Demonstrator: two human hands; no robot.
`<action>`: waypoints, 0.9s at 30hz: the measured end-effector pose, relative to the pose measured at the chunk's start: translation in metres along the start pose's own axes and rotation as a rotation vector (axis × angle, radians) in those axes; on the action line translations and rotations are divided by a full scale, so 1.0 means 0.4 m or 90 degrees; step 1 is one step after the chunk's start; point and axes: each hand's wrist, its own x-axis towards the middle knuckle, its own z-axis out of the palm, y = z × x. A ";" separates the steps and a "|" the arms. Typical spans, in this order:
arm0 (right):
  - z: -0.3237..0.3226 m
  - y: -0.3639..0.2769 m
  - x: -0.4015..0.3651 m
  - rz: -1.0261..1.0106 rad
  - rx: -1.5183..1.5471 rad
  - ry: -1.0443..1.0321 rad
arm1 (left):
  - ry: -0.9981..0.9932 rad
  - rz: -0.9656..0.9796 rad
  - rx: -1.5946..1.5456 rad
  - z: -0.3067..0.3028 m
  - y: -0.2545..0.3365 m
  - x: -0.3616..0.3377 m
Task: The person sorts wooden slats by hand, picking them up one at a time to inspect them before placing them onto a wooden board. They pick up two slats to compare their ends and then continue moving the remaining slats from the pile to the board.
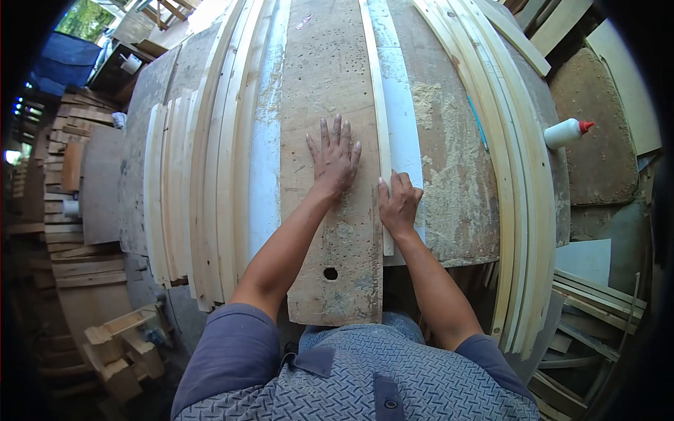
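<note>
My left hand (333,161) lies flat with spread fingers on a wide, worn wooden board (330,91). The board is pitted with small holes and has one larger dark hole near its close end. Along the board's right edge runs a thin, pale wooden strip (374,77). My right hand (400,203) is closed around this strip near its close end, thumb on the left side and bent fingers on the right. Just right of the strip, a white panel (401,112) lies lengthwise, partly hidden by the right hand.
Long wooden strips lie in a left stack (210,154) and a right stack (516,182). A blue pencil-like stick (477,123) rests near the right stack. A white bottle with a red cap (564,133) is at far right. Sawdust covers the tabletop (456,203). Wood offcuts (119,351) sit lower left.
</note>
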 end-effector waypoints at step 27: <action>0.086 0.013 0.243 -0.019 -0.025 0.042 | 0.038 0.008 0.016 -0.010 0.018 -0.025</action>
